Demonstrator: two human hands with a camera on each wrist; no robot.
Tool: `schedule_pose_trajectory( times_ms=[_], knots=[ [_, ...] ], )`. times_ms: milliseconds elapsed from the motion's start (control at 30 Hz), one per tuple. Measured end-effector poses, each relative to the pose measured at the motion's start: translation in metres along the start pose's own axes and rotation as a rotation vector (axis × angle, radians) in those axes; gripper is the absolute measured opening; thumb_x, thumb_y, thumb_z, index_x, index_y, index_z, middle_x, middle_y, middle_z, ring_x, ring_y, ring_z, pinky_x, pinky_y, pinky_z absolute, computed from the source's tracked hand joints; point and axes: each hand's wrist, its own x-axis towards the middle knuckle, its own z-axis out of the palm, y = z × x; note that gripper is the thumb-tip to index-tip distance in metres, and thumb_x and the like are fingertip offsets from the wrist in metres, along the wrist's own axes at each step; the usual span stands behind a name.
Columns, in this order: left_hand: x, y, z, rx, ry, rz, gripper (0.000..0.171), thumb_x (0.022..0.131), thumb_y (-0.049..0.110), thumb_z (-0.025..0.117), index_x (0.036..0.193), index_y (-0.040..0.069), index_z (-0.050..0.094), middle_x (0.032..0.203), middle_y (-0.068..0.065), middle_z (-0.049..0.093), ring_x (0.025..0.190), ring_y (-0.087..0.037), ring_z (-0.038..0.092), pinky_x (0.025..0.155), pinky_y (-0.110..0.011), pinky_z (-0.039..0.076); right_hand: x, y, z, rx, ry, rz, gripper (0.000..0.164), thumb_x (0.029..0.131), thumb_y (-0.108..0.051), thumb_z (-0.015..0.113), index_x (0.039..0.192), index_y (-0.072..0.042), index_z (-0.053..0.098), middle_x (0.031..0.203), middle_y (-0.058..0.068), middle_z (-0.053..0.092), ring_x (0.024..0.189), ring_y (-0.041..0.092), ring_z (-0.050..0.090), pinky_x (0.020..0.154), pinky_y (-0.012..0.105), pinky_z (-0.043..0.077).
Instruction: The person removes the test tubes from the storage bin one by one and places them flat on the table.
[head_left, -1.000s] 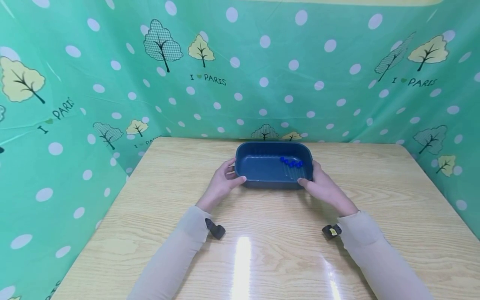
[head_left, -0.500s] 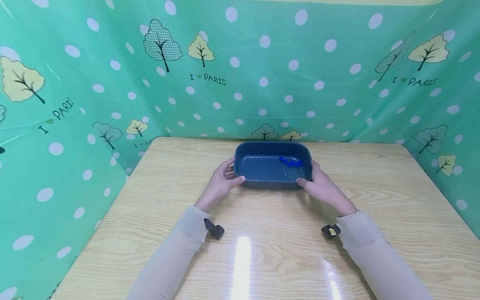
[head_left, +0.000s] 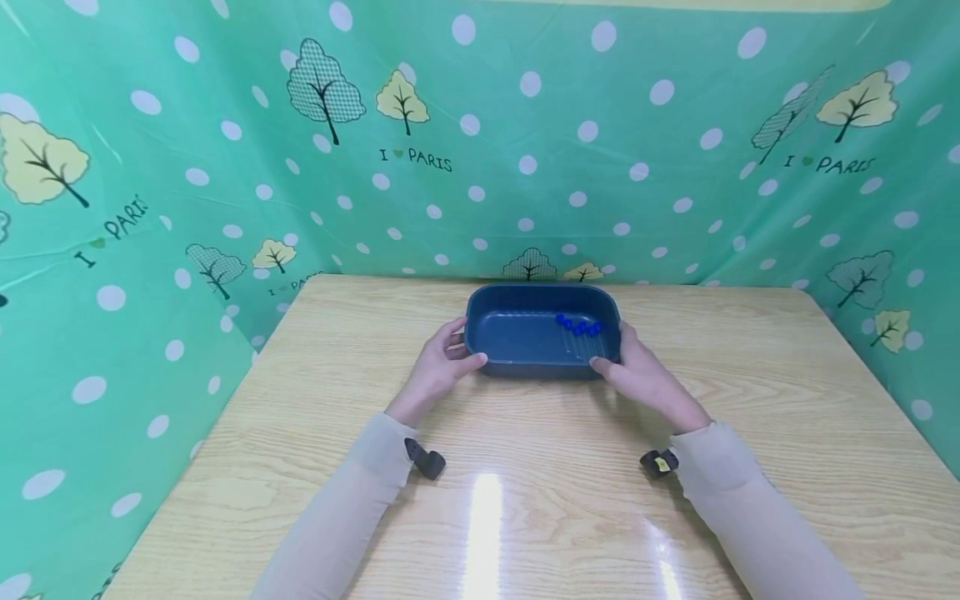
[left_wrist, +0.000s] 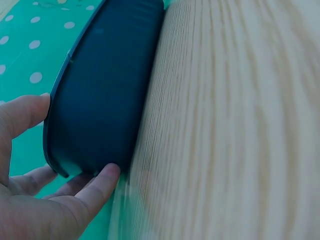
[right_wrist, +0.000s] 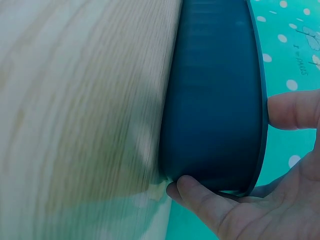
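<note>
A dark blue rectangular plastic bin point(head_left: 510, 340) stands upright on the table near its far edge. Inside, toward the right, lie several thin clear sticks with bright blue ends point(head_left: 579, 327); their exact kind is too small to tell. My left hand point(head_left: 437, 368) grips the bin's left end, thumb at the front rim and fingers around the side. The right hand point(head_left: 643, 375) holds the opposite end the same way. In the left wrist view, the bin's wall point(left_wrist: 100, 95) meets the tabletop, and one fingertip lies low on it. The right wrist view gives a matching picture of that wall point(right_wrist: 215, 100).
The light wood table point(head_left: 555, 467) extends around the bin, with bright light reflections at the front. Behind and along both sides hangs a green curtain point(head_left: 495, 167) with white dots and printed trees. Each wrist wears a black strap device point(head_left: 425, 459).
The bin has slid slightly to the left, with both hands moving along with it. The grip on each end looks the same, and the blue-ended sticks have moved with the bin.
</note>
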Motion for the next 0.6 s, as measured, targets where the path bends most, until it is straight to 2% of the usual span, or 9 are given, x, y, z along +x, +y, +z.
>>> schedule_pose_trajectory(
  times_ms=[267,600],
  knots=[
    [0.0001,-0.0017,-0.0024,0.003,0.002,-0.001,0.077,0.081,0.022,0.076,0.147,0.019,0.037,0.135,-0.015,0.05,0.122,-0.029,0.052,0.092,-0.039,0.049,0.0008,0.0003,0.0019,-0.006,0.003,-0.015,0.083,0.095,-0.025,0.051,0.147,0.009,-0.004,0.149,0.036,0.015,0.137,0.048,0.021,0.108,0.061,0.021],
    [-0.0009,-0.0003,-0.0058,-0.04,-0.033,-0.003,0.08,0.082,0.017,0.076,0.149,0.014,0.032,0.139,-0.021,0.046,0.125,-0.034,0.049,0.095,-0.042,0.047,0.0006,-0.0004,0.0033,-0.023,-0.004,0.003,0.086,0.095,-0.029,0.051,0.147,0.009,-0.006,0.151,0.035,0.012,0.138,0.047,0.018,0.109,0.059,0.019]
  ],
)
